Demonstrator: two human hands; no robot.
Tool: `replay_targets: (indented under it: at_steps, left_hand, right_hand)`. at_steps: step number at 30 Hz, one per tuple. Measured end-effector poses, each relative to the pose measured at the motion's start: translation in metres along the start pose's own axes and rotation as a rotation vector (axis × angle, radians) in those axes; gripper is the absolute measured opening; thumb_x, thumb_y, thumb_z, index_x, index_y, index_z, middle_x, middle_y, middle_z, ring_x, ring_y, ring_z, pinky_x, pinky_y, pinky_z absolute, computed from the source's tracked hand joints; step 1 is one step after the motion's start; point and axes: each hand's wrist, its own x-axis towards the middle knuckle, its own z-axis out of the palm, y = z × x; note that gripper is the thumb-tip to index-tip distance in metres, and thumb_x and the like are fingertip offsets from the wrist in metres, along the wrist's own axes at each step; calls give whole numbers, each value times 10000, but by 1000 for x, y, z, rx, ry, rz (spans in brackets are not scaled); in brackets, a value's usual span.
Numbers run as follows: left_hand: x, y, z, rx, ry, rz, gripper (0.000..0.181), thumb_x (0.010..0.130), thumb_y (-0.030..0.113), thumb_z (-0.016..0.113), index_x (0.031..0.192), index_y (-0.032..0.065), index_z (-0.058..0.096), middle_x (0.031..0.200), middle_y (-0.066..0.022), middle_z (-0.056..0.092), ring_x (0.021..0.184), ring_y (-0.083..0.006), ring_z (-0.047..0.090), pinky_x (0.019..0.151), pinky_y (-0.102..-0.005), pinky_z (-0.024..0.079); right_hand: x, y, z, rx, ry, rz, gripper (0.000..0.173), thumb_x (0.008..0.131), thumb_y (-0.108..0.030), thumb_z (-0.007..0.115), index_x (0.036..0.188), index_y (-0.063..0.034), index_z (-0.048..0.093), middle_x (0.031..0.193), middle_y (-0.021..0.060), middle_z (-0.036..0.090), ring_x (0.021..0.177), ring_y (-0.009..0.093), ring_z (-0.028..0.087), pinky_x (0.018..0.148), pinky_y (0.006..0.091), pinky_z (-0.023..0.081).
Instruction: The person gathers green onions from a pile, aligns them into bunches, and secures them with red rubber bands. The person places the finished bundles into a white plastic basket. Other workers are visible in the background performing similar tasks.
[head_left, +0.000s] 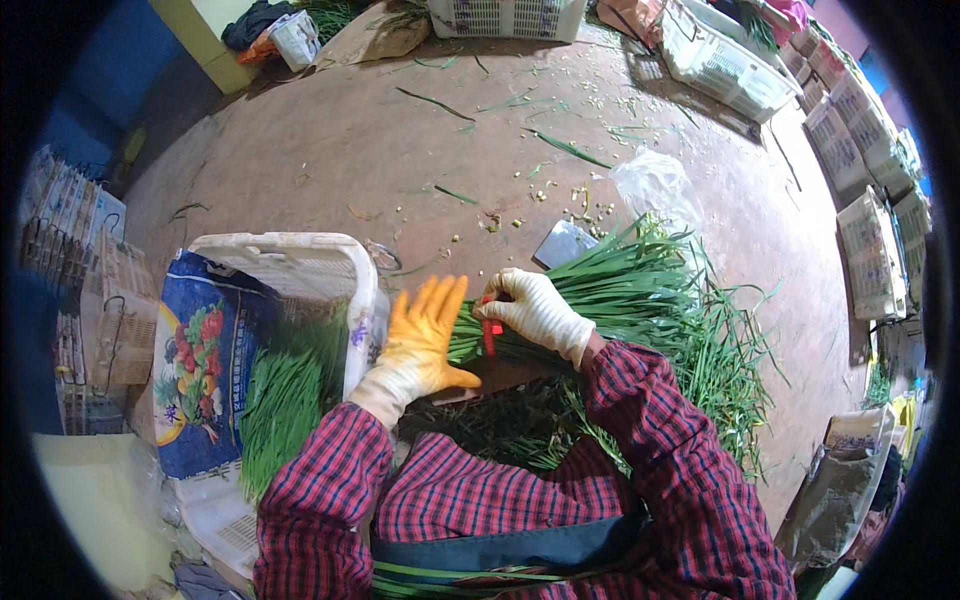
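Observation:
My left hand (424, 341), in an orange-coated glove, is spread flat with its fingers apart beside the cut ends of a bundle of long green leaves like garlic chives (607, 289). On the right, my right hand (531, 309), in a whitish glove, pinches a red tape or tie (491, 330) at the stem part of the bundle. The leaves fan out to the right over a heap of looser greens (727, 367). Part of the stems is hidden behind my hands. A flat metal blade or plate (564, 244) lies just beyond the bundle.
A white plastic crate (360, 300) at the left holds more greens (281, 412) and a blue printed sack (202, 360). A clear plastic bag (652, 184) lies beyond the bundle. Cut stem bits and leaves litter the floor. Further crates (724, 71) stand at the back and right.

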Motion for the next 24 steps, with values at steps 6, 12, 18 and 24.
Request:
replay_targets:
  at_steps: [6,12,18,24]
  left_hand:
    - [37,-16,-8,116,-317,-121,782,656,381,883,1277,104,497,1190,-145,625,1114,-342,637,922,-443,539]
    - [23,2,-17,114,87,21,898,657,456,873,1398,106,504,1244,-137,627,1103,-346,632,948,-468,513]
    - [27,30,-11,-217,452,9,340,758,270,830,1067,150,759,985,-63,719,899,-305,655,818,-445,507]
    - [34,31,0,-171,453,182,202,776,170,806,966,136,746,975,-51,726,816,-295,651,728,-410,502]
  right_hand:
    - [25,6,-4,-49,21,65,306,818,-232,821,993,-1,723,856,173,710,794,263,690,763,370,540]
    - [29,13,-8,-56,-28,118,295,817,-217,819,996,-5,720,813,113,709,764,164,639,749,335,531]
    - [32,26,-4,29,-36,104,235,877,-160,751,1042,1,707,865,74,721,793,126,641,749,315,538]
    - [36,34,-5,43,-26,110,305,912,-191,745,1128,17,693,896,78,731,824,116,637,779,311,544]
